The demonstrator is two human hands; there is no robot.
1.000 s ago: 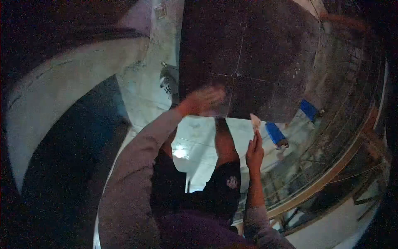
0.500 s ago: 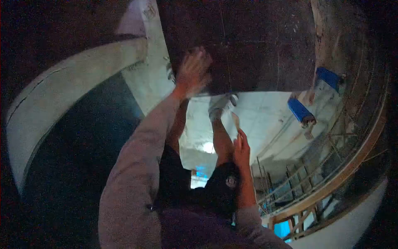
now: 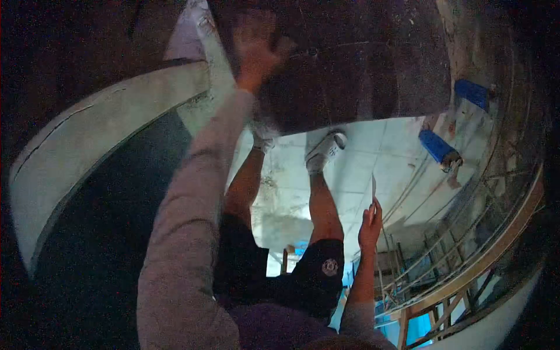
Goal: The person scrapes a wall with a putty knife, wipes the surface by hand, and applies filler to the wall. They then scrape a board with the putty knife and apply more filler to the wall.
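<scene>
Left hand [image 3: 256, 46] is up high, blurred but apparently spread flat against the dark slab [image 3: 361, 64] near its left edge. I judge it a steadying press, since the slab stands over the tiled floor [image 3: 373, 146] just past the white shoe [image 3: 325, 150]. Right hand [image 3: 370, 224] sits low, toward the floor's right edge, pinching a thin pale blade [image 3: 373, 188] upright, clear of the slab. Count: one slab, one blade, two rolls, the near blue roll [image 3: 438, 149] and the far blue roll [image 3: 471, 93], beside the railing [image 3: 478, 256].

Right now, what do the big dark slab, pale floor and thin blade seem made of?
Big dark slab under the left hand: likely stone or tile, matt, speckled, faintly scored. Pale floor: probably glazed tile, grid joints, glare. Thin pale blade in the right hand: flat; material unclear.
</scene>
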